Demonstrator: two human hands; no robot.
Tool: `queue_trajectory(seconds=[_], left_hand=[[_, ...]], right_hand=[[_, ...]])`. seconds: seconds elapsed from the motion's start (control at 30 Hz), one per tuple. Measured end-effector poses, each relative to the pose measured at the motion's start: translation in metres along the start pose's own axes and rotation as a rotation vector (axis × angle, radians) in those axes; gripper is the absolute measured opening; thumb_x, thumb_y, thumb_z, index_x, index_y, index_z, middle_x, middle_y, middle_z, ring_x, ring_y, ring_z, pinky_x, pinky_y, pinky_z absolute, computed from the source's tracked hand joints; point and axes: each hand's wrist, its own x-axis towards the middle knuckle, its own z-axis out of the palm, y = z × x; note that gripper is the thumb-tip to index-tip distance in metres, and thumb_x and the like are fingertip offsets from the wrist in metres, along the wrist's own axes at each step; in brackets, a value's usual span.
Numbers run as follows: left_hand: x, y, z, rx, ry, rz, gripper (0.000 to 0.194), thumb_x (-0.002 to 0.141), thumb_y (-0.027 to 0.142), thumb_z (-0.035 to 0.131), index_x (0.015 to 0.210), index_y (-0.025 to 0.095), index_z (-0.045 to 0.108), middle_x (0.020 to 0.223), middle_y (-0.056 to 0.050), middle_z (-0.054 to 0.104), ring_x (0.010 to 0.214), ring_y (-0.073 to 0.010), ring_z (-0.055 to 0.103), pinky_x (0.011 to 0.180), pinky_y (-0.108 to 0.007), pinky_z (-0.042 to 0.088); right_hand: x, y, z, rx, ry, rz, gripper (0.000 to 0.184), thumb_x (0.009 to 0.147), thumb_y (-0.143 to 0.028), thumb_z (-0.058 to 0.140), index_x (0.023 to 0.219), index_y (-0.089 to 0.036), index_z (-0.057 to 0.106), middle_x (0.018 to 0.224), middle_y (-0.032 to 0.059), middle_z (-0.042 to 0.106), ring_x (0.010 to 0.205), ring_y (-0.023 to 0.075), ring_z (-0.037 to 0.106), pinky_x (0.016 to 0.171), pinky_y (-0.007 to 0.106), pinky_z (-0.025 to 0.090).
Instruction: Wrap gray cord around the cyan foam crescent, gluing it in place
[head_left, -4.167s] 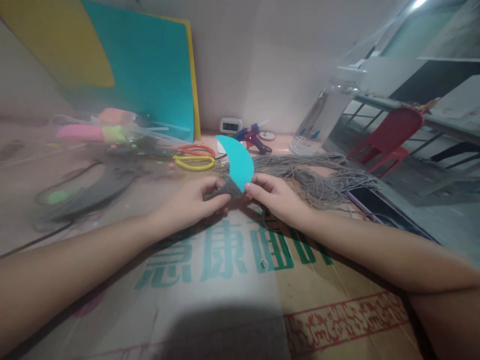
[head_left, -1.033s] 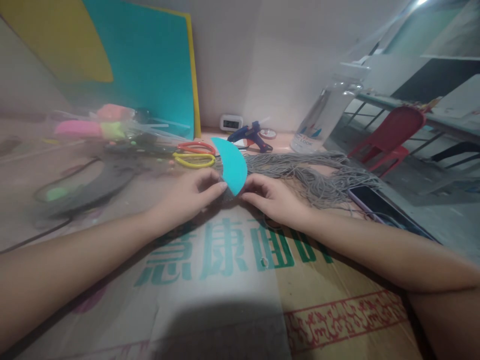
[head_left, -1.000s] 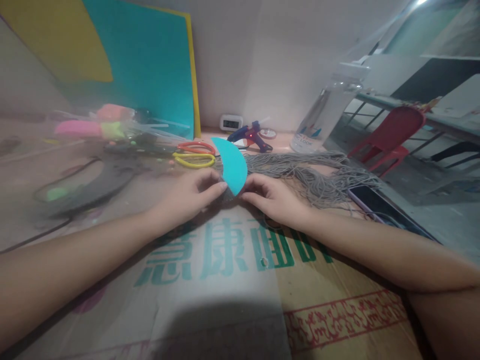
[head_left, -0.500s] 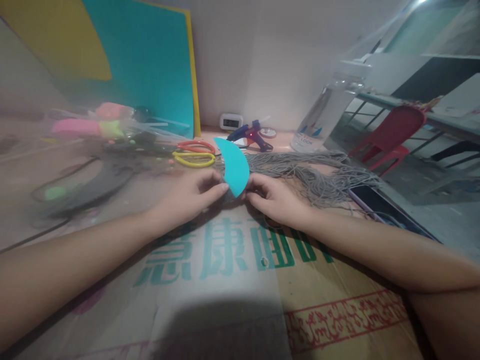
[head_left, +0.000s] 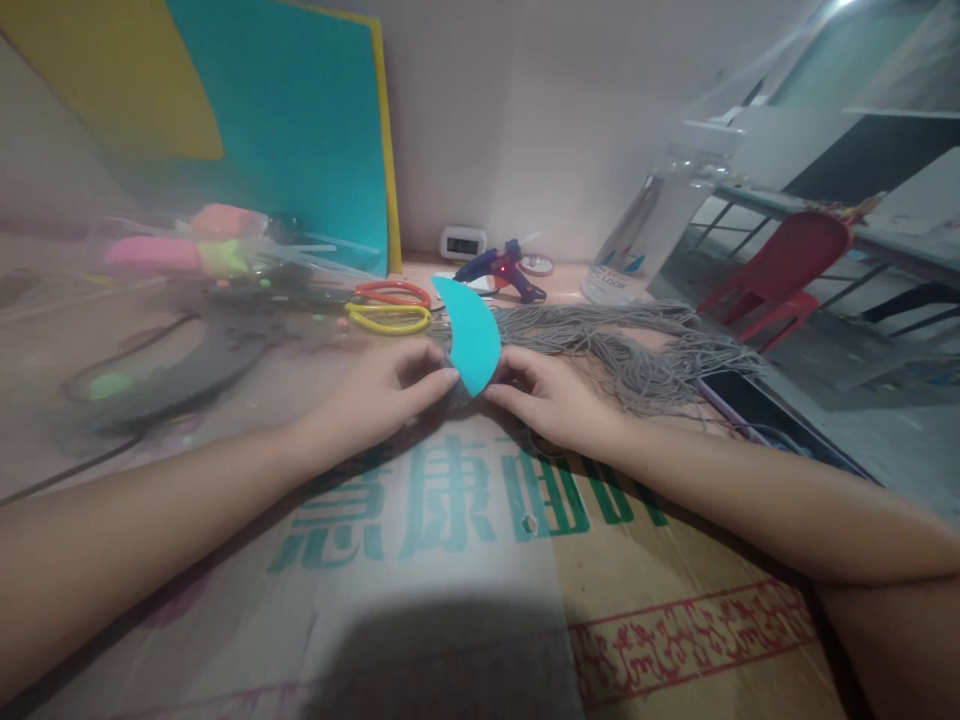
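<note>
A turquoise crescent-shaped piece [head_left: 478, 335], flat like paper or foam sheet, stands tilted between my two hands. My left hand [head_left: 409, 385] pinches its lower left edge with thumb and fingers. On the other side, my right hand [head_left: 544, 395] has its fingers closed at the lower right edge. Something dark and small shows under the crescent's bottom tip, too unclear to name. Just behind lie scissors with red and yellow handles [head_left: 390, 318]. A blue glue gun [head_left: 510, 268] with a red light rests farther back.
Grey cords [head_left: 637, 350] spread to the right, beside a phone [head_left: 780, 415]. A clear bottle [head_left: 637, 235] and a small digital clock [head_left: 462, 242] stand by the wall. Turquoise sheets [head_left: 300, 130] lean at back left. Printed cardboard [head_left: 480, 620] covers the table; a red chair [head_left: 787, 265] is beyond.
The crescent has shifted very slightly to the right. My right hand's fingertips have moved a little against its lower edge; the left hand stays almost still.
</note>
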Motion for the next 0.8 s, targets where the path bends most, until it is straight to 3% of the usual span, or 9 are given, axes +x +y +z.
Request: queue_trajectory(seconds=[0.17,0.3,0.5,0.67,0.8], left_hand=[[-0.0003,0.0012,-0.0009,0.034,0.011,-0.009,0.023,0.088,0.038,0.054,0.079,0.017,0.059,0.073,0.001,0.061,0.064,-0.0122,0.054,0.060,-0.024,0.041],[-0.0011,0.0008,-0.0006,0.097,0.018,0.001,0.022,0.086,0.037,0.056,0.078,0.017,0.059,0.073,0.001,0.062,0.064,-0.0123,0.054,0.059,-0.023,0.041],[-0.0021,0.0031,0.0009,0.117,-0.014,0.000,0.023,0.087,0.037,0.054,0.078,0.018,0.061,0.068,0.002,0.062,0.064,-0.0131,0.055,0.059,-0.023,0.041],[-0.0007,0.0040,0.0005,0.146,-0.038,0.018,0.023,0.087,0.038,0.053,0.079,0.018,0.062,0.071,0.001,0.065,0.067,-0.0135,0.057,0.061,-0.023,0.042],[0.0001,0.0010,0.0001,0.165,-0.051,0.048,0.029,0.088,0.044,0.052,0.083,0.018,0.065,0.077,-0.001,0.067,0.070,-0.0143,0.058,0.063,-0.024,0.043]], right_hand=[[-0.0012,-0.0021,-0.0026,-0.025,-0.029,-0.019,0.014,0.091,-0.018,0.047,0.091,-0.017,0.060,0.076,-0.0017,0.059,0.071,0.0112,0.055,0.066,0.024,0.043],[-0.0016,-0.0042,-0.0031,0.063,0.000,0.015,0.017,0.093,-0.021,0.043,0.080,-0.018,0.054,0.063,-0.0045,0.048,0.060,0.0095,0.047,0.057,0.022,0.038],[-0.0015,-0.0059,-0.0042,0.174,-0.023,0.042,0.026,0.095,-0.037,0.047,0.081,-0.017,0.055,0.067,-0.0025,0.052,0.061,0.0097,0.049,0.058,0.022,0.040],[-0.0018,-0.0044,-0.0043,0.263,0.054,0.034,0.045,0.097,-0.052,0.036,0.072,-0.018,0.053,0.064,-0.0006,0.055,0.059,0.0104,0.051,0.058,0.024,0.042],[-0.0013,-0.0037,-0.0018,0.226,0.025,0.107,0.027,0.089,-0.043,0.055,0.083,-0.017,0.057,0.063,-0.0026,0.058,0.056,0.0100,0.053,0.055,0.023,0.043]])
